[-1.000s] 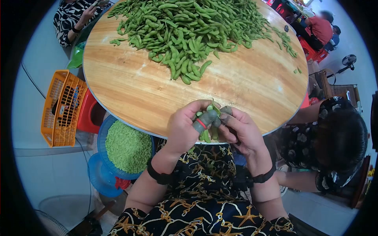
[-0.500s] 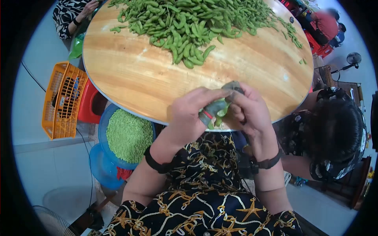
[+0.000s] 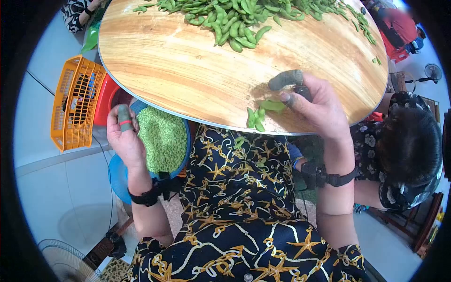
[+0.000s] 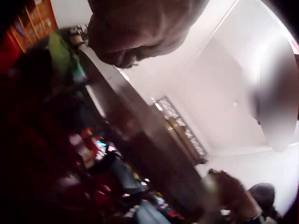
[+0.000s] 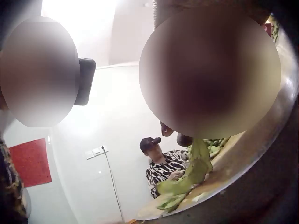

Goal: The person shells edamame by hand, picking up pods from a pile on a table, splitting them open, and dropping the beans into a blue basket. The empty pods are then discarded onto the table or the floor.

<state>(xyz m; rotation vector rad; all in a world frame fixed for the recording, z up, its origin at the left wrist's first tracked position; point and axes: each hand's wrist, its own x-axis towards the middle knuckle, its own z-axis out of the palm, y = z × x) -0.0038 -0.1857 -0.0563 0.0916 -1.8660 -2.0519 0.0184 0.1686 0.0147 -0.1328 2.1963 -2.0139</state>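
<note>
My left hand, a grey finger cover with a red band on one finger, is at the left rim of a blue basin of shelled green beans. Its fingers are bent, and what lies inside them is hidden. Over the near table edge, my right hand holds its grey-covered forefinger and thumb apart. A blurred green pod lies just below the thumb tip, beside several pods near the table edge. In the right wrist view, pods show below dark fingertips.
A heap of soybean pods covers the far part of the round wooden table. Left stand an orange crate, a red stool and a fan. Another person sits close on the right.
Both hands were together over the table edge, working on a pod. The left hand has swung left and down to the basin. The right stays over the table, its forefinger and thumb now apart.
</note>
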